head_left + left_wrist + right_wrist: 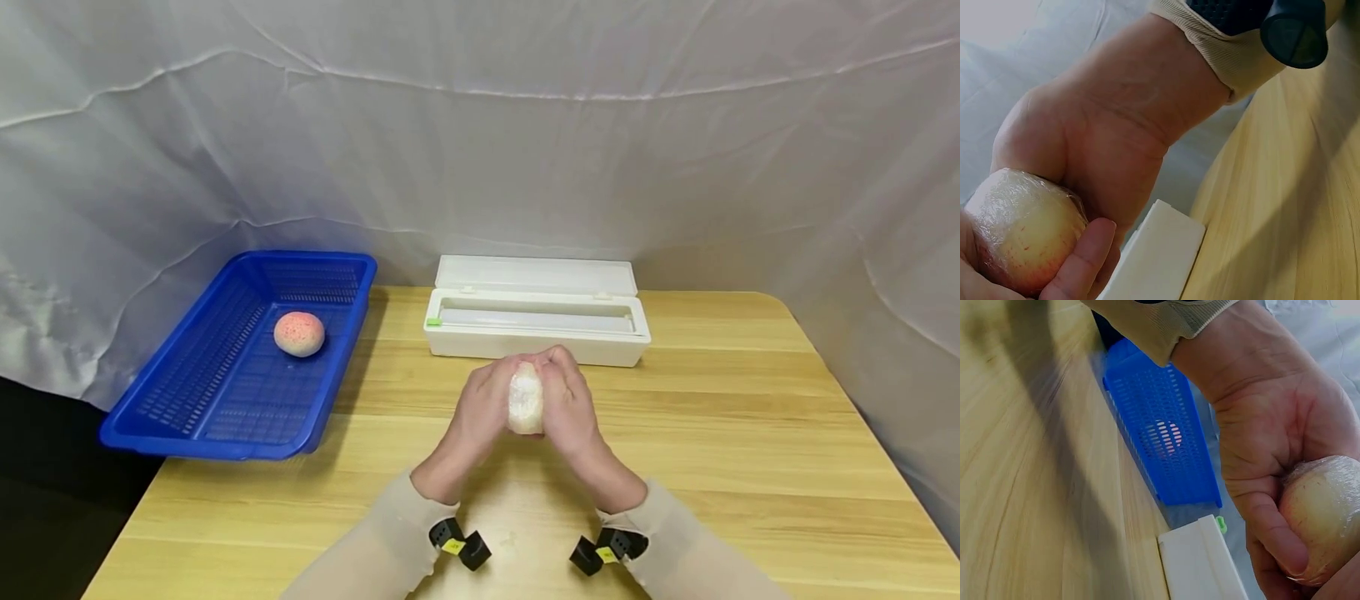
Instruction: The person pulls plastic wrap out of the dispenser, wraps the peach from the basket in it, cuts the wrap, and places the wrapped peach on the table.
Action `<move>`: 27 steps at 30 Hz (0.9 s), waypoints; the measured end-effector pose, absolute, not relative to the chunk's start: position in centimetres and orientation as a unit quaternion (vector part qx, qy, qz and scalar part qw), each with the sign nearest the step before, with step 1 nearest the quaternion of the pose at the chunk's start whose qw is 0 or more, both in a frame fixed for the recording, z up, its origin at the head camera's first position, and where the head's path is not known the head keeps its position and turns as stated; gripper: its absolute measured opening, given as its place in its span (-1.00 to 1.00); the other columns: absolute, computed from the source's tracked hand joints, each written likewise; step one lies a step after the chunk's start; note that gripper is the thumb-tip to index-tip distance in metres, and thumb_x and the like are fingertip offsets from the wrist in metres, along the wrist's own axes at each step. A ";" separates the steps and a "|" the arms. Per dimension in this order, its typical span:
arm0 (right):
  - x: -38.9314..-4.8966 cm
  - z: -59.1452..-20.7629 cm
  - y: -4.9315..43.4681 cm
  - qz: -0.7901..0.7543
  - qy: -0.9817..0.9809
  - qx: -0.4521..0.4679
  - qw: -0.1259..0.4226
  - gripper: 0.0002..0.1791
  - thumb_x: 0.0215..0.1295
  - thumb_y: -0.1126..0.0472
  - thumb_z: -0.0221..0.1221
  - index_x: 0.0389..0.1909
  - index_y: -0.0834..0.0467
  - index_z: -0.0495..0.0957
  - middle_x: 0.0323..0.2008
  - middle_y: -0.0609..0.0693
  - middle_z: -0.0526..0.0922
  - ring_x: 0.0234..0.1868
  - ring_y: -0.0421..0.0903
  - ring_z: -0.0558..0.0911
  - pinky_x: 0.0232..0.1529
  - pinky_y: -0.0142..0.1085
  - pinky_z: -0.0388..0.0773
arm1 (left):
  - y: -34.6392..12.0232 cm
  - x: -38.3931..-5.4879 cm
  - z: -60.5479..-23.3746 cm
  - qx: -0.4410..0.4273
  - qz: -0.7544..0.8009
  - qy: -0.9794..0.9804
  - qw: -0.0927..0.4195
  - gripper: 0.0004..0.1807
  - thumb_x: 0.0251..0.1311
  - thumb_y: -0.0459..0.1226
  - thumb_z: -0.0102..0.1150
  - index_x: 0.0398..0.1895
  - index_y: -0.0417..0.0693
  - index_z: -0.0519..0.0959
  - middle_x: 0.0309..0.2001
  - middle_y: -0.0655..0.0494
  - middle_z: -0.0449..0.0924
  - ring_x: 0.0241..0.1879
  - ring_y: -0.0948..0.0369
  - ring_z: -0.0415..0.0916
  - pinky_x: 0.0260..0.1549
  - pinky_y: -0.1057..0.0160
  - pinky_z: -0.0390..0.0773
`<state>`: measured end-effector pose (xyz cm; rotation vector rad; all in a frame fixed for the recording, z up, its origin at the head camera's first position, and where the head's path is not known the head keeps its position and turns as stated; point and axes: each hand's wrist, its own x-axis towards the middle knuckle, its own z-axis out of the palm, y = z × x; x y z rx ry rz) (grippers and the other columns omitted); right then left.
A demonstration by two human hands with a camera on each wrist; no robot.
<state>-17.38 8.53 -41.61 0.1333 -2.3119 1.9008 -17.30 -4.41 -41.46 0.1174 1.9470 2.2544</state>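
A peach [526, 404] wrapped in clear cling film is held between both hands, above the table. My left hand [482, 406] cups it from the left, and my right hand [572, 408] grips its right side. Up close in the left wrist view, the film over the yellow, red-speckled peach [1032, 228] looks shiny and creased, with fingers bent round its lower side. The right wrist view shows the right hand [1279, 425] curled about the same wrapped peach [1325, 515]. The hands hide part of the fruit.
A blue plastic basket [213, 448] stands at the left with a pink-and-cream peach [299, 334] inside. Behind the hands sits a white cling film dispenser box [536, 347], its lid raised and a green tab [433, 322] at its left end. Grey cloth hangs behind the wooden table [750, 433].
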 end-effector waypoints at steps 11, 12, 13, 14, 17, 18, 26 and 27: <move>-17.7 -41.9 8.4 0.625 -0.779 0.034 0.034 -0.66 0.65 0.10 -0.11 -0.20 0.26 0.50 -0.05 0.19 0.58 -0.10 -0.05 0.54 -0.30 -0.27 0.59 | -4.9 -17.6 -41.7 0.047 0.712 0.695 0.088 -0.50 0.58 0.01 -0.03 0.02 -0.23 0.71 -0.36 0.00 0.65 -0.48 0.20 0.65 -0.53 0.05 0.76; -17.7 -41.9 8.4 0.629 -0.775 0.039 0.032 -0.65 0.65 0.09 -0.12 -0.20 0.27 0.49 -0.04 0.20 0.57 -0.10 -0.03 0.54 -0.30 -0.28 0.59 | -4.9 -17.6 -41.6 0.047 0.713 0.694 0.089 -0.51 0.58 -0.01 -0.05 0.02 -0.21 0.71 -0.36 0.00 0.66 -0.49 0.18 0.66 -0.53 0.02 0.76; -17.7 -41.9 8.3 0.633 -0.773 0.046 0.028 -0.65 0.66 0.09 -0.12 -0.19 0.27 0.47 -0.05 0.21 0.54 -0.12 -0.02 0.54 -0.33 -0.28 0.60 | -4.9 -17.6 -41.6 0.047 0.712 0.695 0.089 -0.52 0.59 -0.01 -0.06 0.00 -0.20 0.71 -0.36 -0.01 0.66 -0.49 0.17 0.66 -0.53 0.02 0.76; -17.7 -41.9 8.3 0.636 -0.769 0.053 0.023 -0.65 0.67 0.08 -0.11 -0.18 0.28 0.46 -0.04 0.22 0.52 -0.16 -0.02 0.56 -0.37 -0.29 0.60 | -4.9 -17.6 -41.6 0.047 0.711 0.696 0.090 -0.51 0.59 -0.01 -0.08 -0.02 -0.20 0.71 -0.36 -0.02 0.67 -0.49 0.16 0.67 -0.53 0.00 0.76; -17.7 -42.0 8.3 0.638 -0.767 0.062 0.008 -0.65 0.68 0.05 -0.11 -0.15 0.28 0.42 -0.04 0.22 0.46 -0.20 -0.05 0.54 -0.44 -0.31 0.59 | -5.0 -17.6 -41.5 0.051 0.703 0.704 0.091 -0.48 0.63 0.00 -0.18 0.08 -0.17 0.69 -0.30 -0.11 0.68 -0.44 0.10 0.70 -0.50 -0.02 0.77; -17.7 -42.1 8.4 0.642 -0.764 0.066 0.001 -0.65 0.68 0.05 -0.12 -0.14 0.29 0.40 -0.04 0.22 0.44 -0.26 -0.05 0.55 -0.50 -0.30 0.59 | -5.0 -17.6 -41.5 0.054 0.700 0.706 0.093 -0.45 0.65 0.01 -0.23 0.18 -0.17 0.65 -0.24 -0.15 0.68 -0.41 0.05 0.71 -0.49 -0.03 0.78; -17.8 -42.2 8.5 0.651 -0.755 0.052 0.051 -0.69 0.62 0.20 -0.12 -0.15 0.36 0.48 -0.11 0.25 0.64 -0.22 -0.16 0.55 -0.32 -0.34 0.57 | -4.9 -17.4 -41.5 0.062 0.727 0.673 0.118 -0.46 0.71 0.03 -0.34 0.58 0.21 0.38 0.46 -0.12 0.41 -0.06 0.03 0.65 -0.40 -0.12 0.78; -17.7 -42.1 8.5 0.655 -0.752 0.048 0.055 -0.70 0.61 0.21 -0.11 -0.16 0.36 0.49 -0.13 0.23 0.65 -0.21 -0.17 0.55 -0.31 -0.35 0.56 | -4.8 -17.4 -41.4 0.065 0.731 0.668 0.123 -0.45 0.71 0.05 -0.36 0.55 0.18 0.43 0.39 -0.16 0.47 -0.18 0.04 0.67 -0.41 -0.12 0.78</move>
